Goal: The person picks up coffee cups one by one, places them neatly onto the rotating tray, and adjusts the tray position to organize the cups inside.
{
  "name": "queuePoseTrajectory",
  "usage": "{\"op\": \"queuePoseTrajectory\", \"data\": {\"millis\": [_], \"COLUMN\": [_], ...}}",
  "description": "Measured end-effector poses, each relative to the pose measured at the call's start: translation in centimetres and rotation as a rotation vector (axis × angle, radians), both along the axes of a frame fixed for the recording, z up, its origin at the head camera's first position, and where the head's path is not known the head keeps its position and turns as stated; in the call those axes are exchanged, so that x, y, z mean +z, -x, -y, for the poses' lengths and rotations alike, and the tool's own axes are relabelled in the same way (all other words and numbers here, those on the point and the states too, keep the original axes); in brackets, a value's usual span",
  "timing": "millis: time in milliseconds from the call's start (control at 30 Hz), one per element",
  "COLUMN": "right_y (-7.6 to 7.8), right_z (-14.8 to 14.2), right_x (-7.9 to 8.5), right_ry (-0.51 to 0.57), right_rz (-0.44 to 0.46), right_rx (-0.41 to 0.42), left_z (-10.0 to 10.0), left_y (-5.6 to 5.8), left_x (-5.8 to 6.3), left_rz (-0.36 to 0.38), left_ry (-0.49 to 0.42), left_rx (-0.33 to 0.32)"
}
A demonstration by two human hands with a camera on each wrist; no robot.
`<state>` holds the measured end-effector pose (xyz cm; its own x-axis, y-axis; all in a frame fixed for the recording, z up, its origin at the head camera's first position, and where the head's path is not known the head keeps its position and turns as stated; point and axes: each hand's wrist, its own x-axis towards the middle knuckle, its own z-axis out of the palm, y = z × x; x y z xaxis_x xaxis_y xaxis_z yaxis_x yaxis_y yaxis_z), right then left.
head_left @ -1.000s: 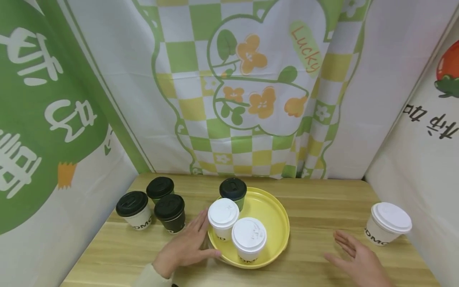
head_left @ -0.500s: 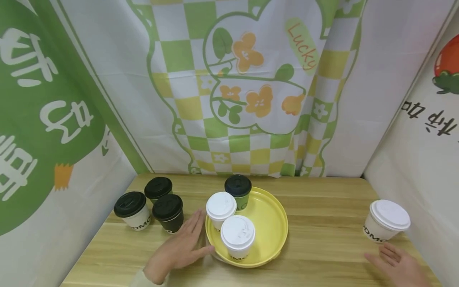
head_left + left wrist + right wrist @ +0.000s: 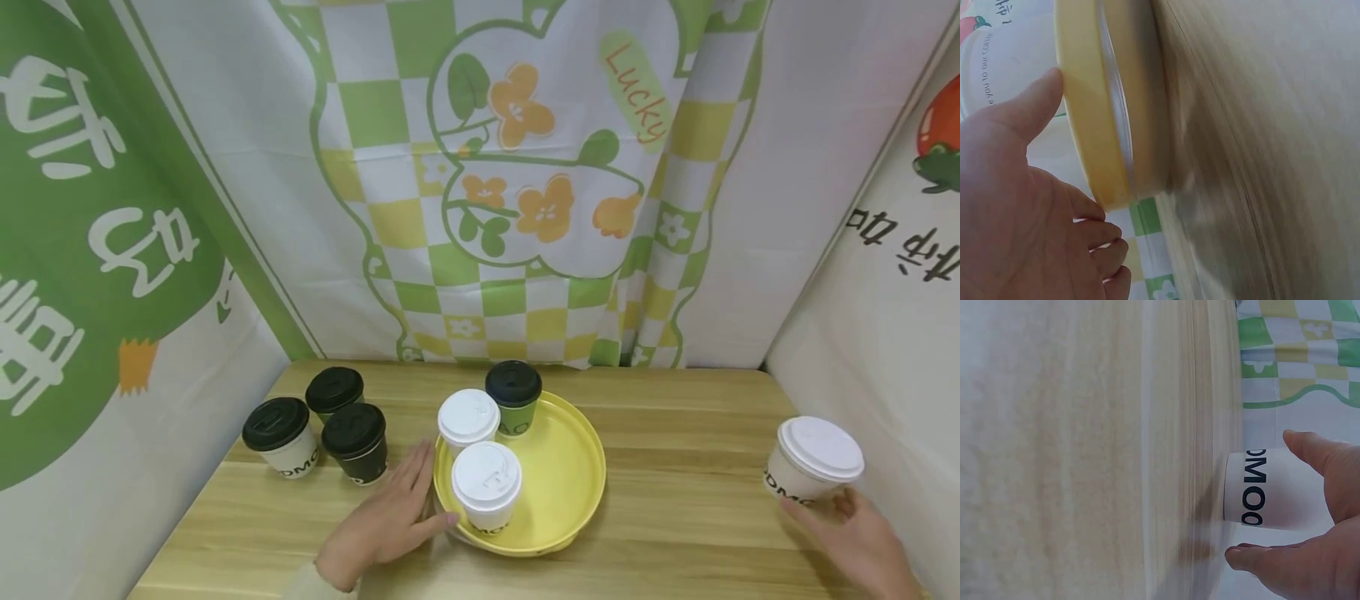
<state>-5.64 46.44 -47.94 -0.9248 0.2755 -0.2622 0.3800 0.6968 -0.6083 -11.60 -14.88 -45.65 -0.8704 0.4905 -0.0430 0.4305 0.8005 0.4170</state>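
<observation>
My left hand rests against the left side of a round yellow tray, fingers stretched along the rim; the left wrist view shows the thumb and index fingertips at its edge. On the tray stand two paper cups with white lids, a front one and one behind it, plus a green cup with a black lid. At the far right, my right hand reaches around a white paper cup with a white lid. Its thumb and fingers lie either side of the cup, a gap showing below.
Three black-lidded cups stand together at the left: a white one, a dark one and a green one. The wooden table is bounded by a patterned cloth behind and fabric walls at both sides.
My right hand has moved right to the far-right cup. The cups on the tray have shifted relative to it, the front white-lidded one leftward and the black-lidded one rightward. My left hand stays at the rim.
</observation>
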Motion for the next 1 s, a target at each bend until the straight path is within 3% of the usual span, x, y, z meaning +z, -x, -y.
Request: {"op": "queuePoseTrajectory", "data": {"millis": [300,500,700,1000], "right_y": [1.4,2.3,2.9,3.4], "right_z": [0.9,1.6,2.1,2.7], "right_x": [-0.5,-0.4,-0.5,-0.1], "right_ry": [-0.054,-0.030,-0.013,-0.061], "right_rz": [-0.280,-0.252,-0.238,-0.291], "right_rx": [-0.055,-0.157,-0.269,-0.286], "left_z": [0.9,1.4,1.1,0.1], "left_y": [1.3,1.0,-0.2,-1.7], "left_x": [0.0,0.3,0.1,-0.2], "left_rz": [-0.012,0.016,0.006,-0.026], "left_ry": [0.054,0.041,0.005,-0.010], "left_rx": [-0.038,-0.010,-0.025,-0.023]}}
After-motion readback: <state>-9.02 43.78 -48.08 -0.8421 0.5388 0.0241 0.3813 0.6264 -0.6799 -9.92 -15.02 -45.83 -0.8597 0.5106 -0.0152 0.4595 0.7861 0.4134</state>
